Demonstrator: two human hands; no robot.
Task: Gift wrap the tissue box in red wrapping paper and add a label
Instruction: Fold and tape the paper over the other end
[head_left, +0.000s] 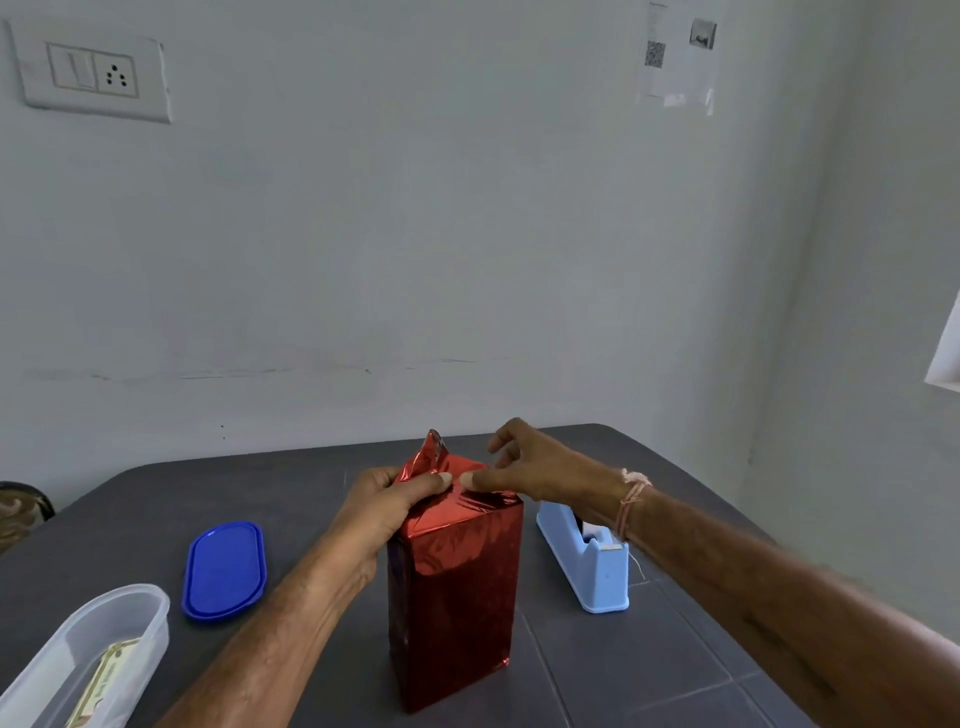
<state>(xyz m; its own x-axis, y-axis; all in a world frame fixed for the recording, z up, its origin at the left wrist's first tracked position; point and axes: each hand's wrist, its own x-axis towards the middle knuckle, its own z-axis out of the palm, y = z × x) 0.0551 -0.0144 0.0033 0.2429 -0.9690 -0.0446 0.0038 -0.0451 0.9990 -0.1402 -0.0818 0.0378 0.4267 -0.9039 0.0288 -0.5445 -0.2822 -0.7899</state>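
Red wrapping paper (457, 587) with a glossy, mirror-like foil finish, smooth on its flat faces and crinkled where it gathers at the top. It stands on a table (649, 675) with a dark grey matt surface crossed by thin seam lines. A blue lid (224, 569) is smooth plastic with a soft sheen. A container (150, 618) is cloudy, translucent plastic, with a cream paper label (104, 680) inside. A tape dispenser (597, 577) is pale blue matt plastic. Pinkish thread (631, 499) circles the right wrist. The wall (467, 234) is matt, scuffed paint; its switch plate (91, 73) is white plastic.
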